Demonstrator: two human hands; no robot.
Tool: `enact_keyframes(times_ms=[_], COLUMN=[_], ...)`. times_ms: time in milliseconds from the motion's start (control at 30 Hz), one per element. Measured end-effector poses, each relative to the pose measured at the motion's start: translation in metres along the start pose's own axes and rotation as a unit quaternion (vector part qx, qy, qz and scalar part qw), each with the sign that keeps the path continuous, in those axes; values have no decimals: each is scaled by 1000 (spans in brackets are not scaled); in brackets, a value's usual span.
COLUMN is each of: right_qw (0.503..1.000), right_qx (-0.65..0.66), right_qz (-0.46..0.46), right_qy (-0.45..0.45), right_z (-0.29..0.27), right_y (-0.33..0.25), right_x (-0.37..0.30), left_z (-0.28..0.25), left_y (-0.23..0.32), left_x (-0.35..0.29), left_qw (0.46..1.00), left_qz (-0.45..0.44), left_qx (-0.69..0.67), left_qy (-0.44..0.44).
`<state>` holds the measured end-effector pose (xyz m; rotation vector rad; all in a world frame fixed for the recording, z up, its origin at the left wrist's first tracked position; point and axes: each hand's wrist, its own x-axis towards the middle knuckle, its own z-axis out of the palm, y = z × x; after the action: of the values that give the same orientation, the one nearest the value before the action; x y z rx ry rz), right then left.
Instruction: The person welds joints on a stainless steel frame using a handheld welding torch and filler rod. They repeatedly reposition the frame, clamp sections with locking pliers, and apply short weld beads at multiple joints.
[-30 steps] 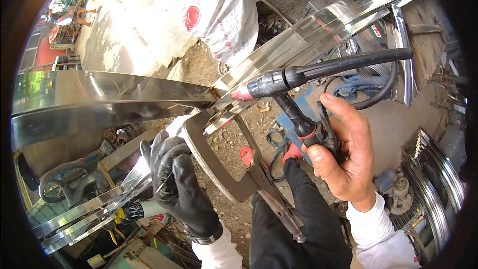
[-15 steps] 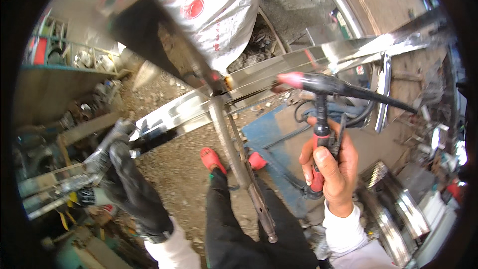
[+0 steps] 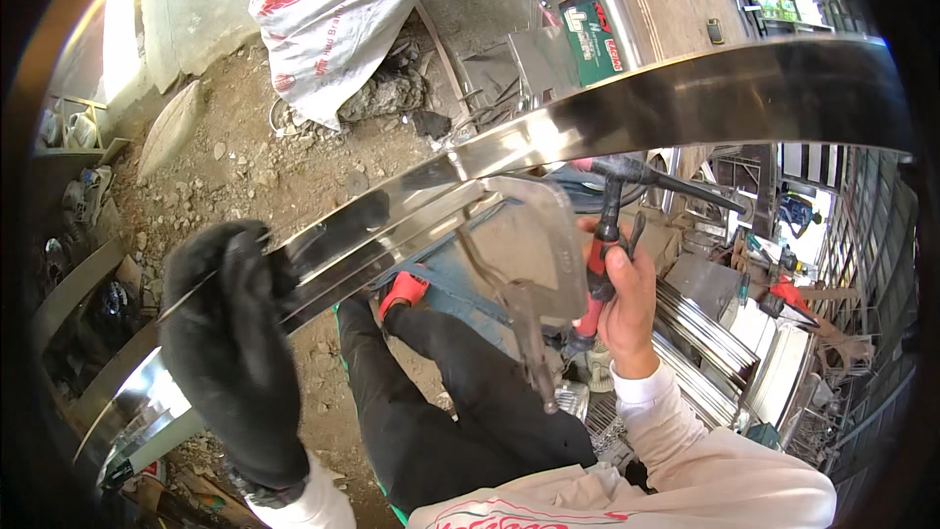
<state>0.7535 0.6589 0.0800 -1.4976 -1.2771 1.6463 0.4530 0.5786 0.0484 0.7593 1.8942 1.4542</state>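
A long polished metal bar [image 3: 725,98] crosses in front of me from lower left to upper right. My left hand [image 3: 235,343], in a black glove, is closed around its left part. A thin wire-like line runs by the glove; I cannot tell whether the fingers hold it. My bare right hand [image 3: 632,309] is wrapped around the red and black handle of a TIG welding torch [image 3: 609,211]. The torch's pinkish nozzle is close below the bar, and I cannot tell whether they touch. Between my hands, a locking C-clamp [image 3: 568,245] hangs at the bar, its handles pointing down.
A white sack [image 3: 343,20] lies on the dirt ground beyond the bar, near broken concrete [image 3: 387,98]. A green box [image 3: 590,39] stands at the back. Stacked metal profiles [image 3: 710,333] and tools lie on the right. My red shoe [image 3: 406,289] is below the bar.
The view has swung, and the sack now appears farther left. The clamp appears shifted right, closer to the torch. Both hands keep their holds, the left glove now showing larger.
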Motion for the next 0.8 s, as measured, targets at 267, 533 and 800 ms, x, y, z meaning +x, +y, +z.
enact_keyframes(times_ms=[267,533,800], right_qw=[998,992,994], right_qx=[12,-37,-41], right_qz=[11,6,-3], right_qy=[53,119,104], right_z=[23,30,25], right_y=[-19,-7,-1], right_x=[-1,-3,-5], left_z=[-13,-18,-17], left_y=[9,-2,0], left_x=[11,6,5], left_qw=[997,990,985], left_qz=[-18,17,7], left_qx=[65,130,159], left_qy=[-37,-58,-69])
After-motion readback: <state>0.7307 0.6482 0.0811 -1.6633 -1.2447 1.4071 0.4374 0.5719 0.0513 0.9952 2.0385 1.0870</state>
